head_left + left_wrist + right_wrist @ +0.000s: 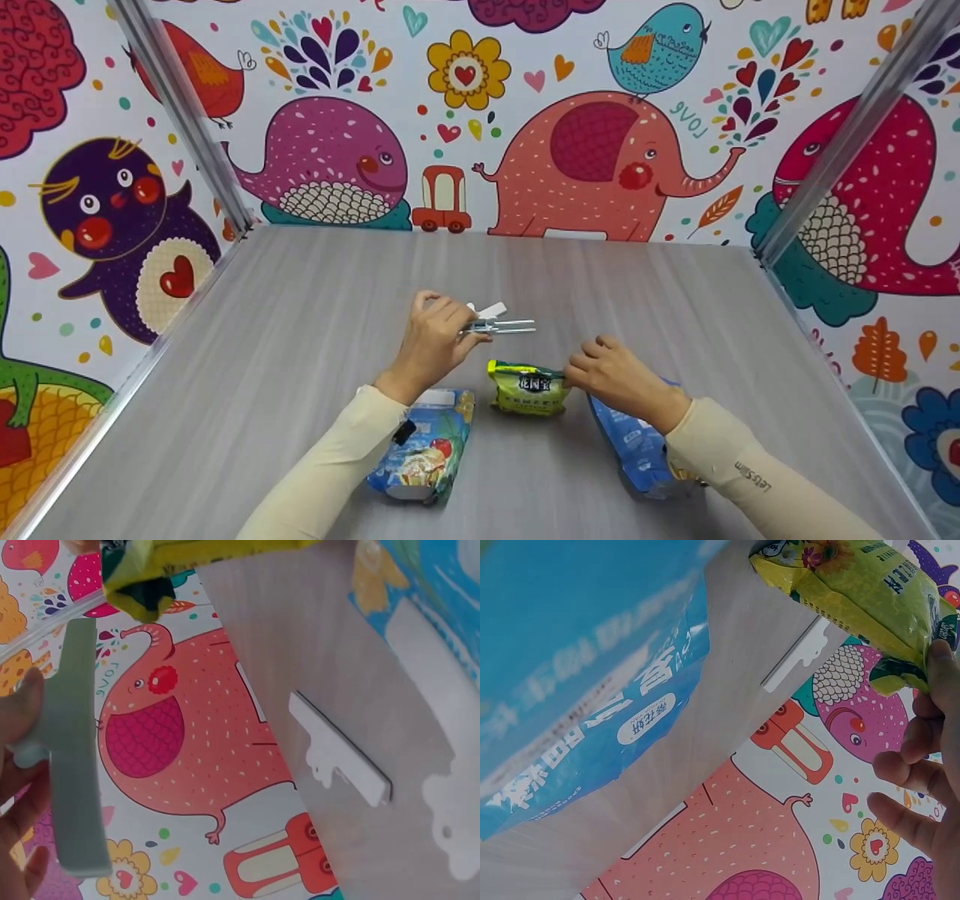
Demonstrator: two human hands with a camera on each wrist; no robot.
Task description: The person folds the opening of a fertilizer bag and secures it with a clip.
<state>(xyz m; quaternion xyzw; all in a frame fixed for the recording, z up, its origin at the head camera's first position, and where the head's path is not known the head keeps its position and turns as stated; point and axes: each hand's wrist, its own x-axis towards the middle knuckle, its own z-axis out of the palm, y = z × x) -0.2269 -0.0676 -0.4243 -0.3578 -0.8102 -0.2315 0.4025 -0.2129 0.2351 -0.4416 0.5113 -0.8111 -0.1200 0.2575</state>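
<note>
One pinched yellow-green bag [528, 394], seemingly filled.

The bench [315, 315] has a flat grey surface with faint wood-like streaks. Reference point, head view: the yellow-green pouch [529, 397], which appears to rest upright on the bench. A blue pouch [420, 459] sits at 8 o'clock; a second blue pouch [628, 444] sits at 4 o'clock. A white clip [340, 749] lies at 11 o'clock, toward the rear edge.

Head view: bright, even light
Tabletop [300, 315]: pale sheen, soft faint shadows
Left wrist view: dimmer, hazy; near clip [79, 765] soft-edged
Right wrist view: dim; closest blue packet [577, 667] blurred
</note>
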